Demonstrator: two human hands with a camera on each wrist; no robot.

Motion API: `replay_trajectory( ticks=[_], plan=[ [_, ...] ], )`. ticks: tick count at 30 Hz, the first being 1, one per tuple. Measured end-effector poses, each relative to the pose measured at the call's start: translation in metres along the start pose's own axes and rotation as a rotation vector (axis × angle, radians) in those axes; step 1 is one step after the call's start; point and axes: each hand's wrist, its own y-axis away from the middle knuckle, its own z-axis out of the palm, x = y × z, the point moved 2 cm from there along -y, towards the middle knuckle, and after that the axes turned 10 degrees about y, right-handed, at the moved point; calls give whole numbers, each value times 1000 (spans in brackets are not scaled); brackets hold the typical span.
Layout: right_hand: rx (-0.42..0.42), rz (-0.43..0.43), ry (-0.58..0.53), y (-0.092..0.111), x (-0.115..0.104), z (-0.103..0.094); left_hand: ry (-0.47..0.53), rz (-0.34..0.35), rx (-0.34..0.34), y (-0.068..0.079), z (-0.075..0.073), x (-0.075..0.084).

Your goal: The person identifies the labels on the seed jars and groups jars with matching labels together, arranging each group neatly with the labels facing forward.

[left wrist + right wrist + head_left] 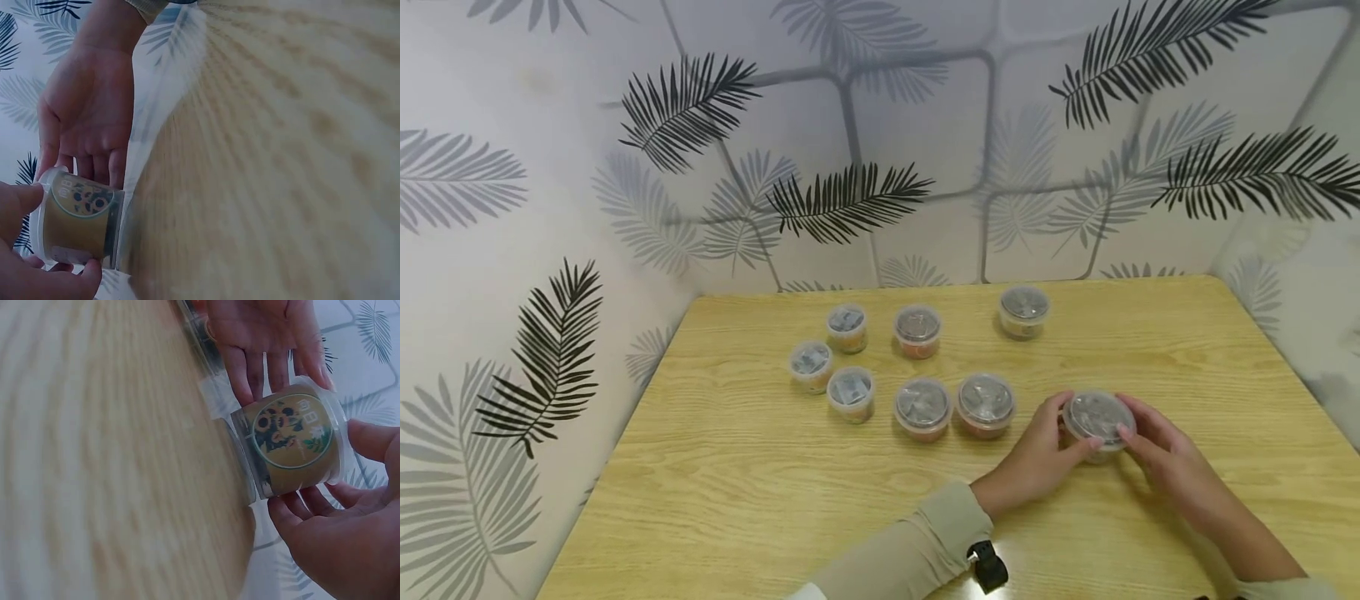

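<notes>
Both hands hold one round, clear plastic tub point(1099, 421) with a translucent lid, at the right front of the table. My left hand point(1043, 450) grips its left side, the thumb on the lid's near rim. From the right, my right hand point(1176, 471) grips the same tub, thumb also at the lid. Yellowish-tan contents and a round sunflower label point(292, 431) show through its wall in the right wrist view. A grey packet seems to lie under the lid. Whether the base touches the table is hard to tell.
Two reddish tubs point(923, 408) point(986, 404) stand left of the hands, another reddish tub point(917, 331) behind. Three smaller tubs point(811, 365) point(847, 327) point(851, 393) cluster further left. A pale tub point(1024, 311) stands near the back edge. Leaf-patterned walls bound the wooden table point(737, 500).
</notes>
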Motion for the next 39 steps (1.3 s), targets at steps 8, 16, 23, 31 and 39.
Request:
replay_trajectory(
  ticks=[8,16,23,31,39],
  plan=[
    [-15,-51,-16,-7,8,-10,-20,16,-21,-12,3,-2],
    [-50,-137,-196,-14,15,-27,-62,45,-21,-31,15,-3],
    [-79,-168,-272,-24,20,-38,-168,93,21,-44,23,-7],
    [-50,-162,-348,-34,26,-47,-153,54,27,-65,26,-13],
    [-35,-200,-377,-36,28,-52,-165,30,33,-67,28,-8]
  ],
)
